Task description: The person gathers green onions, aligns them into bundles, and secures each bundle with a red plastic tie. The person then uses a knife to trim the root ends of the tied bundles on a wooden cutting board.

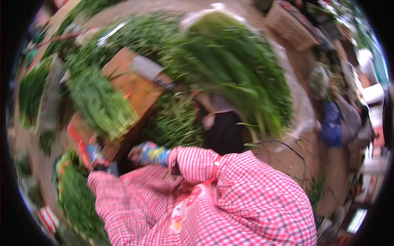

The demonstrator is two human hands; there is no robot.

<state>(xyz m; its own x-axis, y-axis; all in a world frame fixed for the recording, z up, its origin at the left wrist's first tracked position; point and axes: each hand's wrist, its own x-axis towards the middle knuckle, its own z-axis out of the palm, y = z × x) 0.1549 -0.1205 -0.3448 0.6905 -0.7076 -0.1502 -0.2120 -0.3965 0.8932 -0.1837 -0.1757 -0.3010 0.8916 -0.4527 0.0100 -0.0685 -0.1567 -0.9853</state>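
My left hand (94, 151), in a colourful patterned glove, is beside a red strip (79, 142) at the lower left; blur hides whether it grips the strip. My right hand (148, 153), in a blue glove with a yellow flower pattern, hangs over a dark gap, its fingers partly hidden. Above my hands, a bundle of leafy green stalks (100, 104) lies with its pale cut ends towards me, partly on a wooden board (138, 90). A cleaver (146, 67) with a broad blade and dark handle rests on the board's far side.
Long green leaves (227, 58) are heaped on clear plastic sheeting (300, 101) at the upper right. Cut greens (177, 120) lie below the board. More bundled greens (78, 196) stand at the lower left. A thin black cable (289, 146), a cardboard box (291, 26) and a blue bag (331, 123) are to the right.
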